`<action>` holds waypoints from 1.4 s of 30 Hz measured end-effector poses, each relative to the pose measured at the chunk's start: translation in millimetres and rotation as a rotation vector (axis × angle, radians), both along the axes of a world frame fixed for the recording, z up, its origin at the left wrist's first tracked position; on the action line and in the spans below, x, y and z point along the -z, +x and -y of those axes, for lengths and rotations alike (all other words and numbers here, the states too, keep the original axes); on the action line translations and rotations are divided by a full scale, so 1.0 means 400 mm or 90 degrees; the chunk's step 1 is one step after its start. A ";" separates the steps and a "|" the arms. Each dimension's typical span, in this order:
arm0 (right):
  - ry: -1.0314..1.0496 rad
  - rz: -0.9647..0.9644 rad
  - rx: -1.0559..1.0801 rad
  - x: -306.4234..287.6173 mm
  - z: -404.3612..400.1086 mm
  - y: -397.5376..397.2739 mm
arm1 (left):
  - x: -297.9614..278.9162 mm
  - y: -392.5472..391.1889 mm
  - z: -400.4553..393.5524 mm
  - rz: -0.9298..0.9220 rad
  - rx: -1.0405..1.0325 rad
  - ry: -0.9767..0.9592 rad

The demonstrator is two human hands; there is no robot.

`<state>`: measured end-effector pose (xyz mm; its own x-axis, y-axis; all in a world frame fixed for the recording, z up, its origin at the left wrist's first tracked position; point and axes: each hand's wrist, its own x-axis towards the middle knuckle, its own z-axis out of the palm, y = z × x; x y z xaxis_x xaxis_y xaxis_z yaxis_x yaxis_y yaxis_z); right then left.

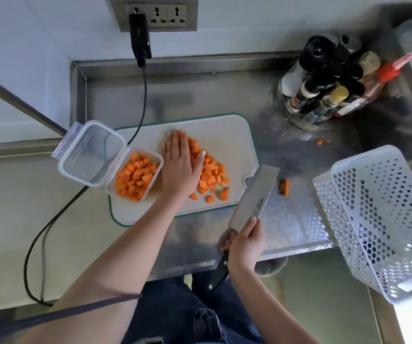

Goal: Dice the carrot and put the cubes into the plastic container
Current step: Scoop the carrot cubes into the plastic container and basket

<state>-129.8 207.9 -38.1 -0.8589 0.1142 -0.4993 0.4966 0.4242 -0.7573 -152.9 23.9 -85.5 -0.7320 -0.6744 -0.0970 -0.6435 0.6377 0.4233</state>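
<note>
A pile of orange carrot cubes (211, 173) lies on the white cutting board (227, 135). My left hand (181, 165) rests flat on the left side of the pile, fingers straight. At the board's left end stands the clear plastic container (159, 158), partly filled with carrot cubes (135, 176), its hinged lid (91, 152) open to the left. My right hand (246, 240) grips the black handle of a cleaver (255, 194), whose blade is held off the board's right corner, above the counter. A carrot end piece (284, 186) lies on the counter just right of the blade.
A white perforated basket (378, 219) stands at the right on the steel counter (286, 227). Several sauce and spice bottles (324, 88) cluster at the back right. Small carrot bits (322, 142) lie near them. A black cable (143, 100) runs from the wall socket past the container.
</note>
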 end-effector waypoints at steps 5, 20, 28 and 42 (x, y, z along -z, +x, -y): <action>-0.041 0.039 0.016 -0.009 0.008 0.004 | -0.008 0.015 0.001 -0.072 0.000 0.042; -0.006 0.015 -0.106 0.029 0.162 0.008 | -0.012 0.038 -0.040 -0.178 0.100 0.039; -0.033 0.040 -0.117 0.029 0.154 -0.005 | 0.016 0.012 -0.088 -0.193 0.234 -0.102; -0.075 0.014 -0.142 0.012 0.138 -0.034 | -0.029 -0.026 -0.118 -0.289 0.227 0.061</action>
